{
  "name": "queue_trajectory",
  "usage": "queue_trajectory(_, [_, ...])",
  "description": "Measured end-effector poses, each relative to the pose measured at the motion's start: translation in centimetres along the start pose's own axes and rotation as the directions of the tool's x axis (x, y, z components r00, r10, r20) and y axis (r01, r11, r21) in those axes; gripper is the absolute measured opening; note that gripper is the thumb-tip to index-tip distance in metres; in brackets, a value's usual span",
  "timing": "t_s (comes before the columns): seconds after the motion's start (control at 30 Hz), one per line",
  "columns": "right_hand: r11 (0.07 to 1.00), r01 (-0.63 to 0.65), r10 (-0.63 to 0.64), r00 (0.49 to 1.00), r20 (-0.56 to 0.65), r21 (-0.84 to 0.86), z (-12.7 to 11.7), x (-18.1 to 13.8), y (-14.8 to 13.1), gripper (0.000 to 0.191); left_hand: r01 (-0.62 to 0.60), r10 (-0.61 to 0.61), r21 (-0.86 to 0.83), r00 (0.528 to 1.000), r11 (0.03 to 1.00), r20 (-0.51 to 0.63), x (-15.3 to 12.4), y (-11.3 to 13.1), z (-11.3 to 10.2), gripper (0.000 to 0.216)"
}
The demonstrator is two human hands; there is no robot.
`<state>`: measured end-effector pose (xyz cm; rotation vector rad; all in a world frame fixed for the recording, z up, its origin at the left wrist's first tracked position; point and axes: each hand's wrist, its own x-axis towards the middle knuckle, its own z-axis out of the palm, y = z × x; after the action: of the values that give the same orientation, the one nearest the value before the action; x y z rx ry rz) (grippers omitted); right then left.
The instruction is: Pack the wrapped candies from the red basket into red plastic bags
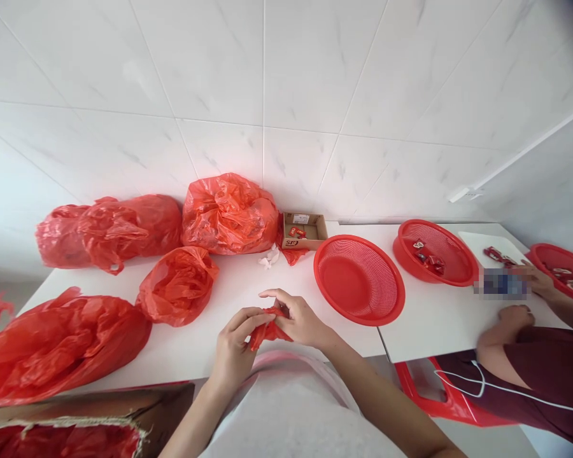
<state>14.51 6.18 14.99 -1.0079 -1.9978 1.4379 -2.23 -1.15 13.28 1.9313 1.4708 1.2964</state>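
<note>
My left hand [233, 346] and my right hand [300, 318] meet at the near edge of the white table [248, 280]. Both pinch a small crumpled red plastic bag [268, 329] between their fingers. The bag hangs just above the table edge, in front of my body. An empty red mesh basket [359, 278] sits just right of my right hand.
Several stuffed red plastic bags [229, 213] lie along the wall and at the left [52, 346]. A small cardboard box [304, 230] stands at the back. Another person's hands [516, 315] rest at the right by two more red baskets [434, 251]. A cardboard carton [90, 420] sits bottom left.
</note>
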Motion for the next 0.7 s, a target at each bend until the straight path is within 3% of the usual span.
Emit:
queue_trajectory(0.1, [0.983,-0.04,0.031,0.998,0.057,0.179,0.0,-0.3,-0.1,0.047,-0.091,0.092,0.057,0.995,0.994,-0.027,0.1,-0.1,0.4,0.046])
queue_trajectory(0.27, [0.969,-0.038,0.033,0.999,0.027,0.242,0.4,-0.4,-0.2,0.039,-0.162,0.17,0.112,0.983,0.98,-0.065,0.3,0.2,0.2,0.04])
queue_trajectory(0.43, [0.857,-0.132,0.027,0.977,0.212,0.499,0.1,-0.2,-0.6,0.038,-0.177,0.191,0.139,0.977,0.974,-0.095,0.6,0.5,-0.4,0.031])
queue_trajectory(0.57, [0.803,-0.15,0.174,0.985,0.013,0.577,0.6,0.5,-0.7,0.033,-0.191,0.2,0.147,0.979,0.97,-0.044,0.6,0.1,-0.1,0.039])
queue_trajectory(0.7, [0.811,-0.087,0.262,0.938,-0.226,0.579,0.6,2.1,0.0,0.039,-0.11,0.106,0.129,0.994,0.986,0.038,0.3,-0.3,0.5,0.045])
